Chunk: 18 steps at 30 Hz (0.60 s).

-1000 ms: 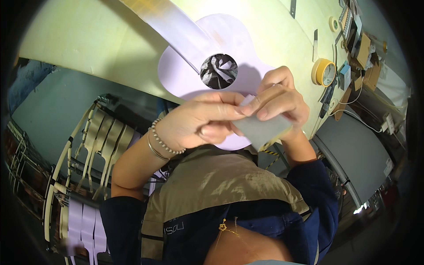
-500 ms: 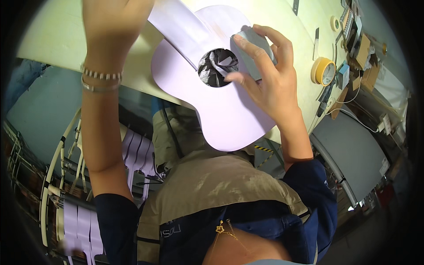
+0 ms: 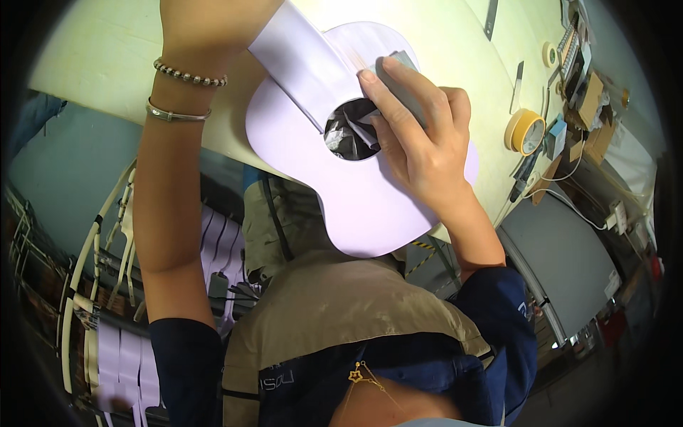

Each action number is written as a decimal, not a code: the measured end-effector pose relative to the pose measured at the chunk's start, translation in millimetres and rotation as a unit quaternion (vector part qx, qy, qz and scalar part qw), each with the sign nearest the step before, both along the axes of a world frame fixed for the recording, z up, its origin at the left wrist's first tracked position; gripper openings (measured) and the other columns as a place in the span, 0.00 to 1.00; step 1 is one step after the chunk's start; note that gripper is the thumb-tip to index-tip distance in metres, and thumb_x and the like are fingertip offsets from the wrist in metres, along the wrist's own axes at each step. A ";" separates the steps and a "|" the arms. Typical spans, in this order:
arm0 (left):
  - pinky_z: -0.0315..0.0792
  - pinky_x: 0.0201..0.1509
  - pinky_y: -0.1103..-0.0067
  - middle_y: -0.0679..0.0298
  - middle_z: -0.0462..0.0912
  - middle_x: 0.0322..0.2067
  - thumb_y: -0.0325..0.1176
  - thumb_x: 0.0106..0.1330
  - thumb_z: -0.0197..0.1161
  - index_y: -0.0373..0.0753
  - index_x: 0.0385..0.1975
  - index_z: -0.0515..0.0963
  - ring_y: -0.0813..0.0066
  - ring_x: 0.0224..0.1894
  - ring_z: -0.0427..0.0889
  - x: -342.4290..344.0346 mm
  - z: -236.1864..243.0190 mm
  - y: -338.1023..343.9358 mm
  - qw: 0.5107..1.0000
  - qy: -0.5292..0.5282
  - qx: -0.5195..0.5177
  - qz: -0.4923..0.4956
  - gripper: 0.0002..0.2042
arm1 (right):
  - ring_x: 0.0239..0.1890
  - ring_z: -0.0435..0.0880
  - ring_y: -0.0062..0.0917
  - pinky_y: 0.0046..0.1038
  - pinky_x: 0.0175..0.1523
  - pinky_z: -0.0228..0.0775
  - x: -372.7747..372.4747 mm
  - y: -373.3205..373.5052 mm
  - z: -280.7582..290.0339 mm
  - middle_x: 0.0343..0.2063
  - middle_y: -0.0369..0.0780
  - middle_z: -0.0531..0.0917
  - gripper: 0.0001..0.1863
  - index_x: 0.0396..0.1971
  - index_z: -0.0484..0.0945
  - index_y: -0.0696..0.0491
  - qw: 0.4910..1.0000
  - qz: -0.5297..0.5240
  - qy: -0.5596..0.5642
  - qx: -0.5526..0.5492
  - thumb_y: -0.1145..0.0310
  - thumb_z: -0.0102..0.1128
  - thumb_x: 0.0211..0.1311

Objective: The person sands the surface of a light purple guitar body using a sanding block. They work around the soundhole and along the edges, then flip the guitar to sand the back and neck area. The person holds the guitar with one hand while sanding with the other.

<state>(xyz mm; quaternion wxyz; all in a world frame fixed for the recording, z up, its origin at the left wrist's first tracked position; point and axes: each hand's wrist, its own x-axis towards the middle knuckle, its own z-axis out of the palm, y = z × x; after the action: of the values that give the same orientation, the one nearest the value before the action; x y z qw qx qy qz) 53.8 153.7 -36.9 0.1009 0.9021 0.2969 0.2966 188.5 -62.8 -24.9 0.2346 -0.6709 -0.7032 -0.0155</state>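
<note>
A pale lilac guitar (image 3: 370, 206), small-bodied, lies face up over the table edge in front of me. Crumpled dark and light paper (image 3: 347, 139) fills its sound hole. My right hand (image 3: 427, 132) is closed over a grey sanding block (image 3: 407, 92), which rests on the guitar's top beside the end of the neck (image 3: 299, 60). The block is partly hidden under my fingers. My left hand (image 3: 213, 25), beyond a beaded bracelet and a bangle, is at the neck's upper part; its fingers run out of the top of the picture.
On the pale table (image 3: 455, 43), a roll of yellow tape (image 3: 526, 133) lies to the right, near a flat metal blade (image 3: 518, 85) and a smaller tape roll (image 3: 549, 54). Cardboard pieces and cables crowd the right edge. Lilac guitar parts (image 3: 128, 363) hang on a rack at lower left.
My right hand has moved left across the guitar's top with the sanding block, closer to the neck. My left hand sits slightly farther right, and the guitar appears a little lower in the picture.
</note>
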 end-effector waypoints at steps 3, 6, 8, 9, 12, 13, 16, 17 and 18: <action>0.60 0.63 0.56 0.57 0.80 0.24 0.31 0.61 0.61 0.36 0.24 0.77 0.56 0.31 0.77 -1.0 -13.9 4.7 0.998 -0.057 -0.026 -0.006 0.07 | 0.31 0.67 0.25 0.26 0.38 0.58 2.6 -5.8 6.8 0.51 0.32 0.80 0.29 0.53 0.81 0.44 0.999 0.009 -0.015 -0.044 0.67 0.70 0.44; 0.60 0.64 0.55 0.57 0.80 0.24 0.31 0.61 0.61 0.36 0.23 0.77 0.56 0.31 0.77 -3.1 -12.1 3.6 1.000 -0.026 0.004 0.004 0.07 | 0.31 0.67 0.25 0.26 0.38 0.59 5.7 -7.9 13.0 0.52 0.31 0.80 0.25 0.53 0.81 0.44 0.997 0.016 -0.023 -0.069 0.57 0.65 0.53; 0.59 0.64 0.55 0.57 0.79 0.24 0.30 0.60 0.61 0.36 0.24 0.77 0.56 0.31 0.76 -2.3 -3.9 1.1 1.000 0.010 0.010 0.008 0.06 | 0.31 0.67 0.25 0.26 0.38 0.59 9.4 -2.0 14.1 0.52 0.31 0.80 0.24 0.54 0.81 0.43 0.997 0.029 -0.029 -0.066 0.52 0.60 0.58; 0.59 0.64 0.55 0.57 0.79 0.24 0.30 0.60 0.61 0.36 0.24 0.77 0.56 0.31 0.76 -0.8 3.3 0.6 1.000 0.016 -0.007 0.005 0.06 | 0.31 0.67 0.25 0.26 0.38 0.59 11.9 4.3 10.7 0.52 0.31 0.80 0.24 0.54 0.81 0.43 0.997 0.037 -0.031 -0.057 0.50 0.58 0.60; 0.59 0.64 0.55 0.57 0.79 0.24 0.29 0.60 0.61 0.36 0.24 0.77 0.56 0.31 0.76 -1.0 -3.4 0.7 1.000 -0.008 0.026 -0.006 0.05 | 0.31 0.67 0.25 0.26 0.39 0.59 11.5 -10.0 12.0 0.51 0.31 0.80 0.24 0.53 0.81 0.43 0.997 0.030 -0.030 -0.068 0.48 0.56 0.61; 0.60 0.64 0.55 0.57 0.79 0.24 0.29 0.59 0.61 0.37 0.24 0.77 0.56 0.31 0.76 -1.6 -7.0 1.8 0.998 -0.022 0.051 -0.009 0.05 | 0.31 0.67 0.25 0.26 0.39 0.59 10.5 -15.0 13.0 0.51 0.31 0.80 0.24 0.53 0.81 0.43 0.996 0.023 -0.029 -0.077 0.47 0.56 0.61; 0.60 0.63 0.55 0.58 0.78 0.24 0.28 0.59 0.61 0.36 0.24 0.77 0.57 0.30 0.76 0.6 -9.2 1.9 0.997 -0.043 0.067 -0.020 0.04 | 0.31 0.67 0.25 0.26 0.40 0.60 10.8 2.9 8.5 0.52 0.31 0.80 0.25 0.54 0.81 0.43 0.997 0.036 -0.041 -0.053 0.46 0.55 0.62; 0.61 0.63 0.55 0.58 0.78 0.24 0.27 0.59 0.61 0.36 0.24 0.77 0.57 0.30 0.76 1.7 -10.9 1.5 0.997 -0.052 0.057 -0.024 0.04 | 0.31 0.67 0.25 0.26 0.40 0.59 13.6 9.6 3.6 0.52 0.32 0.80 0.25 0.55 0.80 0.43 0.998 0.048 -0.032 -0.037 0.46 0.54 0.63; 0.61 0.63 0.55 0.58 0.78 0.24 0.27 0.59 0.61 0.36 0.25 0.77 0.57 0.30 0.76 -0.6 -12.7 3.7 0.997 -0.062 0.031 -0.024 0.03 | 0.32 0.67 0.25 0.26 0.40 0.60 12.4 6.1 5.0 0.52 0.32 0.80 0.25 0.55 0.80 0.43 0.998 0.038 -0.030 -0.050 0.46 0.54 0.63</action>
<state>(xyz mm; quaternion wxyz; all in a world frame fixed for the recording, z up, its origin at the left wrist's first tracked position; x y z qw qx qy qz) 53.2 157.5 -49.6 0.0985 0.8915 0.2593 0.3582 200.9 -56.7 -19.9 0.1799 -0.6536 -0.7351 0.0088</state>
